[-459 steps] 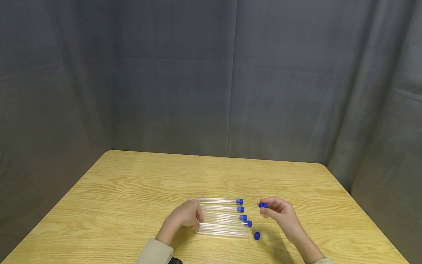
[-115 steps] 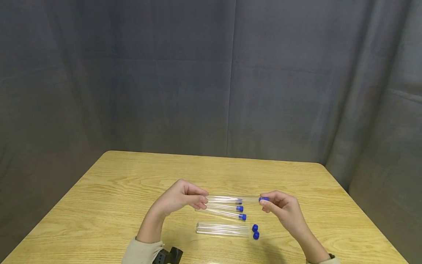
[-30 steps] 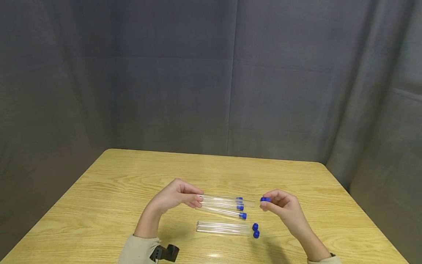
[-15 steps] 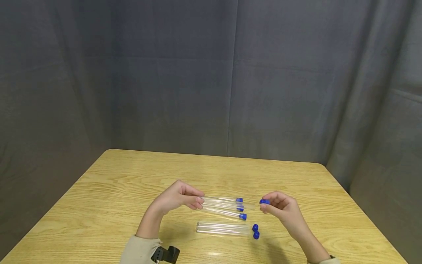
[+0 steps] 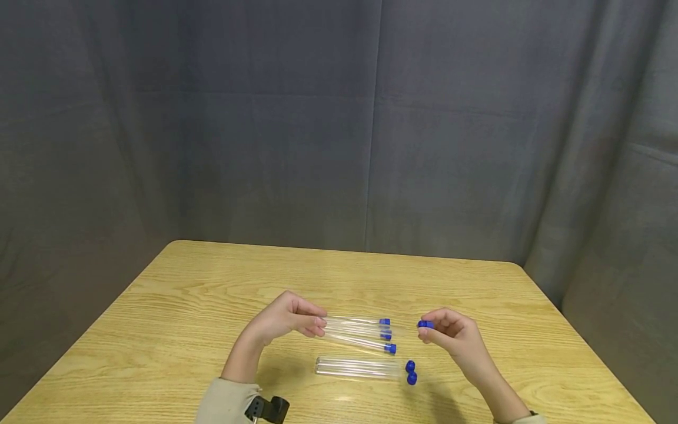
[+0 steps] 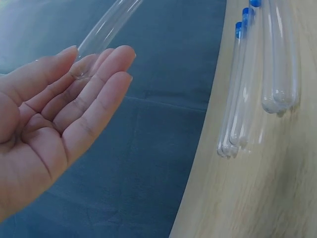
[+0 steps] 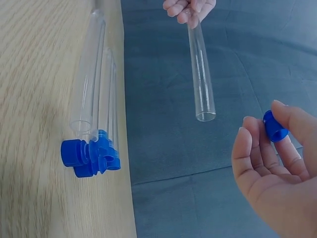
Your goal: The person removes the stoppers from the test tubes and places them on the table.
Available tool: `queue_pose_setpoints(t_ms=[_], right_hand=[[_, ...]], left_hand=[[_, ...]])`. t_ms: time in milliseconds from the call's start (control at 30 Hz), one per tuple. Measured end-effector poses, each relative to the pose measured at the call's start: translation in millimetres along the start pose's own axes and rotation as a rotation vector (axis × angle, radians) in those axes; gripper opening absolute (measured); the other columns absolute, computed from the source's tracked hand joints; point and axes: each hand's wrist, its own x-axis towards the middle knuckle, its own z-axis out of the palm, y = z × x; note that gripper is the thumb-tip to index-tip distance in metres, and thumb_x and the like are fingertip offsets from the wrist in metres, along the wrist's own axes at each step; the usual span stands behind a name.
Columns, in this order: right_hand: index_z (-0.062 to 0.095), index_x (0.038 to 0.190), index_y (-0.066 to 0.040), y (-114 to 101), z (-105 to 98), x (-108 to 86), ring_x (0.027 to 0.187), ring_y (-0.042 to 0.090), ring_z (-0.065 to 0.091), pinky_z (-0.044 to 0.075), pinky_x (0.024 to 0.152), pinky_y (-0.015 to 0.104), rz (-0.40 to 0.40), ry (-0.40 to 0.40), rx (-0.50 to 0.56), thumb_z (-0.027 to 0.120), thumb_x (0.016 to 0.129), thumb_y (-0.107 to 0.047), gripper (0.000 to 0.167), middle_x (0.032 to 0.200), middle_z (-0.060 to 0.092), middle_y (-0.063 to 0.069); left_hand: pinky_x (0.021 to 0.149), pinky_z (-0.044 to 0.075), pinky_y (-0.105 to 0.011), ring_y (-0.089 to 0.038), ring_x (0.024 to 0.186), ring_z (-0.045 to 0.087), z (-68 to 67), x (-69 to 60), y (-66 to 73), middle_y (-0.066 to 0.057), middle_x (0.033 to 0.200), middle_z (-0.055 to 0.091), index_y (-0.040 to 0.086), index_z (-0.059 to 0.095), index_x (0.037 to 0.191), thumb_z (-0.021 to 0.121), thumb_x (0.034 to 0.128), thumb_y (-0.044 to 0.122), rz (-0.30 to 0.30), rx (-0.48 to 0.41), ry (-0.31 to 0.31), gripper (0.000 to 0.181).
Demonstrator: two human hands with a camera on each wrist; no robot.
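Observation:
My left hand [image 5: 288, 318] pinches the rounded end of a clear test tube [image 7: 201, 74] between thumb and fingers, above the table. The tube's open mouth points toward my right hand [image 5: 458, 338]. That hand pinches a blue cap [image 7: 274, 128] by thumb and fingertips; a small gap parts cap and mouth. Beneath the held tube, three test tubes with blue caps [image 5: 390, 348] lie on the table, partly seen through it. Nearer to me are uncapped test tubes [image 5: 357, 368] side by side, with two loose blue caps [image 5: 411, 378] by their open ends.
The wooden table [image 5: 212, 282] has rounded far corners. Grey curtains [image 5: 265, 147] hang behind it and at both sides. A black wrist strap with a camera [image 5: 272, 408] sits at my left sleeve.
Earlier my left hand was at the tubes on the table; later it held one up, the right hand's cap at its mouth. Now cap and tube are apart. Another loose cap lies on the table.

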Motion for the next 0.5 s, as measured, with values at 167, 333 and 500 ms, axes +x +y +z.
queue_pose_setpoints(t_ms=[167,333,500], right_hand=[[0.054,0.095,0.013,-0.1,-0.2,0.6,0.068,0.013,0.059,0.051,0.065,0.027,0.001,0.009,-0.007,0.06,0.083,0.0,0.019,0.077,0.061,0.0],[0.054,0.095,0.014,2.0,-1.0,1.1,0.069,0.013,0.06,0.051,0.065,0.027,0.001,0.002,0.007,0.06,0.083,0.0,0.019,0.078,0.061,0.0],[0.054,0.095,0.013,4.5,-1.0,1.8,0.069,0.013,0.06,0.052,0.066,0.03,0.042,0.015,0.001,0.061,0.083,-0.003,0.021,0.077,0.06,0.001]], left_hand=[[0.07,0.052,-0.037,-0.031,0.079,0.064,-0.6,2.2,-5.1,-0.021,0.089,0.065,-0.016,0.056,0.106,0.056,0.0855,0.0,-0.011,0.0,0.006,0.026],[0.069,0.052,-0.038,-0.029,0.077,0.064,0.2,4.2,-8.6,-0.02,0.088,0.065,-0.016,0.058,0.104,0.057,0.085,-0.001,-0.026,0.011,0.012,0.024],[0.068,0.052,-0.037,-0.027,0.076,0.064,1.3,4.9,-10.2,-0.019,0.087,0.065,-0.015,0.059,0.103,0.057,0.0844,-0.002,-0.045,0.028,0.026,0.023]])
